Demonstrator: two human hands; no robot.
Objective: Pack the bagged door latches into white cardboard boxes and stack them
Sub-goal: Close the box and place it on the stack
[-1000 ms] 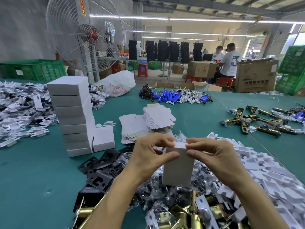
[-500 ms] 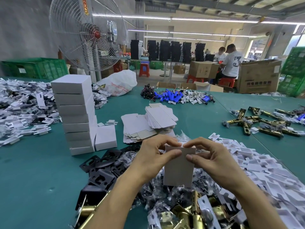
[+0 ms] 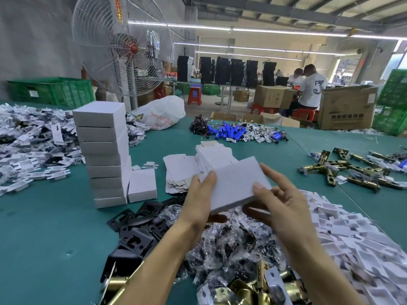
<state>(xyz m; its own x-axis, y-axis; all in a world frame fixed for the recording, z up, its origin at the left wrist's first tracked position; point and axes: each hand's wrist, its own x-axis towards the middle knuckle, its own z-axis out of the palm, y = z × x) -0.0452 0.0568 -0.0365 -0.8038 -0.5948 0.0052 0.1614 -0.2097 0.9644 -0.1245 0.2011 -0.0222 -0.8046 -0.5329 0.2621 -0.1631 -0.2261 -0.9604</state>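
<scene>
White box [image 3: 233, 186] closed, contents hidden, L hand [image 3: 198, 203] + R hand [image 3: 284, 205] fingers gripping it

Bright ceiling tube lights [image 3: 242, 29]; wide-angle edge bending, lower right corner motion-blurred.

Box stack [image 3: 103, 155] left of flat blanks [image 3: 198, 166]; bagged latches [image 3: 231, 245] in front; fan [image 3: 123, 45] behind stack.

Bare table [image 3: 44, 249] front-left gives passage, bounded by the box stack [image 3: 103, 155] and black plates [image 3: 136, 225].
</scene>
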